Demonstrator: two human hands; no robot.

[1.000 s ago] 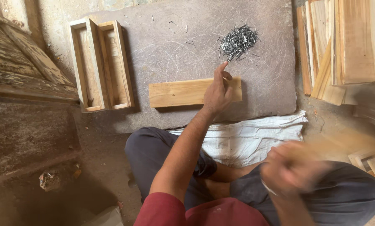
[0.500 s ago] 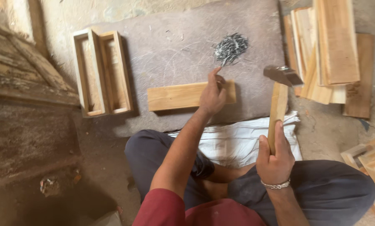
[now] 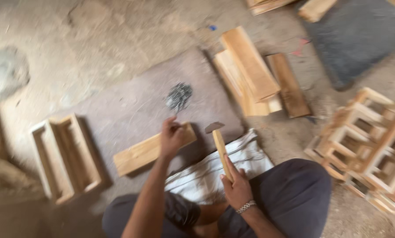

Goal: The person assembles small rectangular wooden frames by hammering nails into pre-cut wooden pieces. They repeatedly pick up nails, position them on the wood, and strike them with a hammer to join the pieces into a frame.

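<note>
My left hand (image 3: 171,138) rests on the right end of a short wooden plank (image 3: 140,152) lying on a grey slab (image 3: 131,105); its fingers are pinched together, though a nail between them cannot be made out. My right hand (image 3: 238,187) grips the wooden handle of a hammer (image 3: 218,143), whose metal head hangs just right of the plank's end. A small heap of dark nails (image 3: 179,96) lies on the slab just beyond my left hand.
A white sack (image 3: 219,169) lies in front of my knees. An open wooden frame box (image 3: 65,156) sits to the left. Loose planks (image 3: 254,77) are stacked behind the slab, and several finished wooden frames (image 3: 369,145) are piled at right.
The view has swung and tilted to the right. The hammer has come down from its raised position to beside the plank's end. My left hand stays on the plank.
</note>
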